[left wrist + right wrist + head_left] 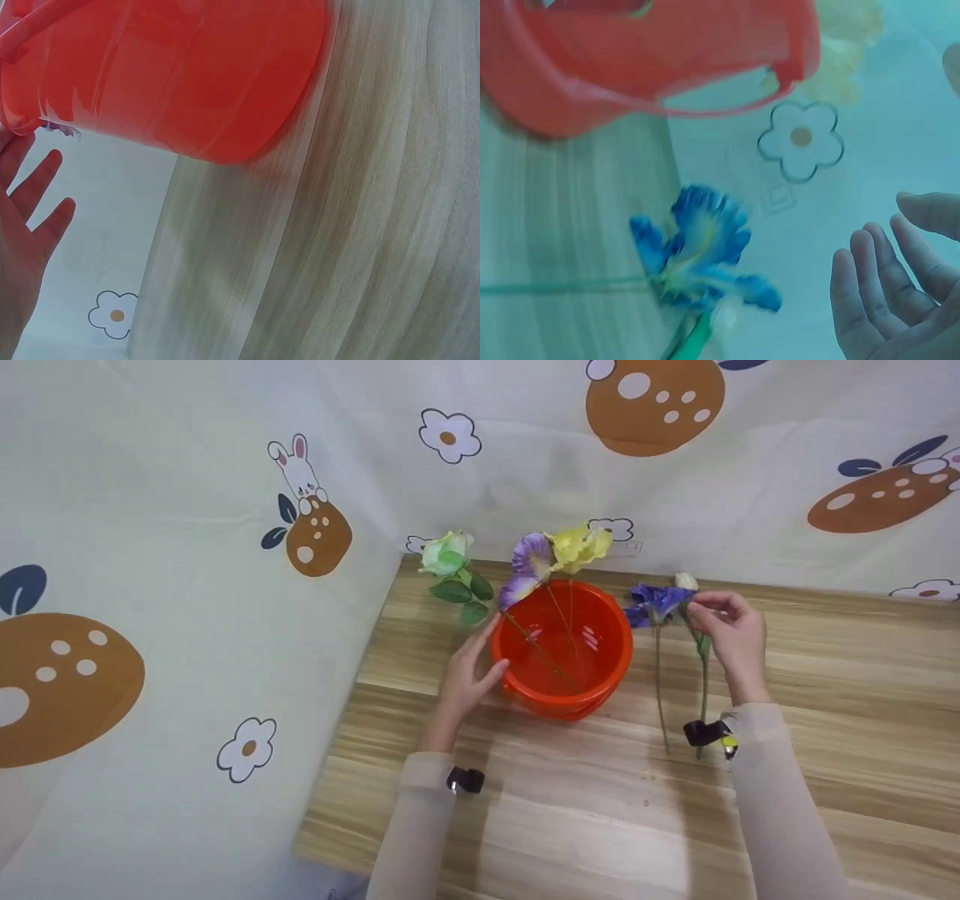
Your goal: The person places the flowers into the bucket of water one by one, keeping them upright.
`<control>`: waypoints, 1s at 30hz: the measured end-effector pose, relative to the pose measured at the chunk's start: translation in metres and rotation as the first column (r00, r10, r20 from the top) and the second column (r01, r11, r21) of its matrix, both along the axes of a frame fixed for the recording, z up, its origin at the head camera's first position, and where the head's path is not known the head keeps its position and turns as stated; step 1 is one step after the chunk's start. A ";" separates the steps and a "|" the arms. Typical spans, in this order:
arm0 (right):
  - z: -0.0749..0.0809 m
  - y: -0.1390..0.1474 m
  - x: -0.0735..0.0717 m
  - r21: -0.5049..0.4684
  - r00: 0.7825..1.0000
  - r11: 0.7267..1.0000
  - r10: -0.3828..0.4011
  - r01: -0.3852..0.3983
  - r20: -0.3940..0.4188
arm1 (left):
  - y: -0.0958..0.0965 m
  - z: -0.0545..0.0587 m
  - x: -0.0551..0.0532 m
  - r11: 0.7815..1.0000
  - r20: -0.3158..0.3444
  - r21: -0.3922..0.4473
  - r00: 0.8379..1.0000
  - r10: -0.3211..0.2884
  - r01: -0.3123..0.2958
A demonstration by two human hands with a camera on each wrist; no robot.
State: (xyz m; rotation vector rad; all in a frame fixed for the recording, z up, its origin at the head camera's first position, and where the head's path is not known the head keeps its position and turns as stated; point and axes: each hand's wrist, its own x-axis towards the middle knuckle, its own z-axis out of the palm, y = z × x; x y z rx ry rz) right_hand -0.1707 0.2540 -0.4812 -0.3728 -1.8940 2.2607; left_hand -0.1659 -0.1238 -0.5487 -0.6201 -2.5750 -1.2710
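Note:
A red bucket (562, 701) stands on the wooden table. My left hand (466, 671) rests at its left rim, fingers mostly straight and spread. In the bucket lean a purple flower (531, 556) and a yellow flower (577, 547). A pale green rose (448, 555) with leaves shows at the bucket's back left; where its stem ends I cannot tell. Right of the bucket lie a blue iris (660, 598) and a white bud (685, 580) on a green stem. Beside the iris hovers my right hand (731, 634), fingers loosely bent; the right wrist view shows nothing in it.
A patterned cloth (517, 472) hangs behind the table and along its left side. The bucket's handle (720, 112) hangs down at its side. Wooden table surface (862, 697) extends to the right and in front of the bucket.

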 end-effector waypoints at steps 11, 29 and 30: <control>-0.052 0.037 0.006 -0.017 0.968 0.992 -0.117 0.124 0.222 | 0.000 0.000 0.000 1.000 0.012 -0.001 1.000 0.005 -0.005; -0.089 0.052 0.024 -0.015 0.918 0.999 -0.035 0.045 0.395 | 0.000 0.001 0.000 1.000 -0.013 0.011 1.000 -0.009 0.010; -0.092 0.053 0.024 0.009 0.915 0.999 -0.040 0.040 0.401 | 0.000 0.000 0.000 1.000 -0.012 0.014 1.000 -0.009 0.010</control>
